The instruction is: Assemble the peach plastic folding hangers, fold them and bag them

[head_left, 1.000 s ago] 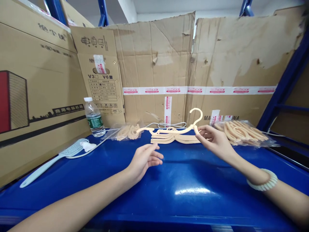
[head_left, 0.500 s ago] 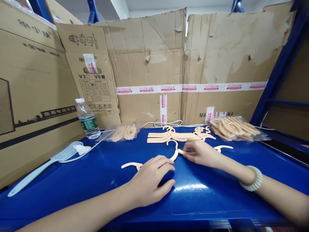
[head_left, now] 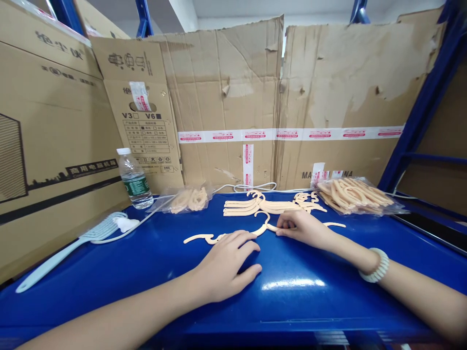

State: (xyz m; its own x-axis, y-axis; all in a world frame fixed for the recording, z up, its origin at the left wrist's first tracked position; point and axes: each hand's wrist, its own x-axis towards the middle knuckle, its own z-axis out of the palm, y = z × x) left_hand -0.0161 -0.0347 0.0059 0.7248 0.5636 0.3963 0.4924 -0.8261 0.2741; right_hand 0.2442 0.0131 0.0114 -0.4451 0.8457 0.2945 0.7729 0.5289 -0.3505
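Observation:
A cream plastic clothes hanger (head_left: 261, 229) lies across the middle of the blue table, its hook pointing away from me. My left hand (head_left: 229, 266) rests over its left arm, fingers spread and thumb apart, hiding part of that arm. With bent fingers, my right hand (head_left: 302, 230) pinches the right arm close to the centre joint. The tip of that arm sticks out beyond my right wrist. Just behind lies a row of similar hangers (head_left: 241, 208), with several loose hooks (head_left: 305, 197) at its right end.
Bags of hanger arms (head_left: 355, 194) and hooks (head_left: 190, 199) lie at the back. A water bottle (head_left: 135, 182), a pale blue brush (head_left: 54, 265) and a white cable (head_left: 140, 221) are on the left; a dark flat device (head_left: 430, 231) is right. Cardboard (head_left: 226, 107) walls the back.
The hanger's two arms now lie in a straighter line, with the left arm swung away from me. My left hand has shifted slightly; my right hand keeps its pinch.

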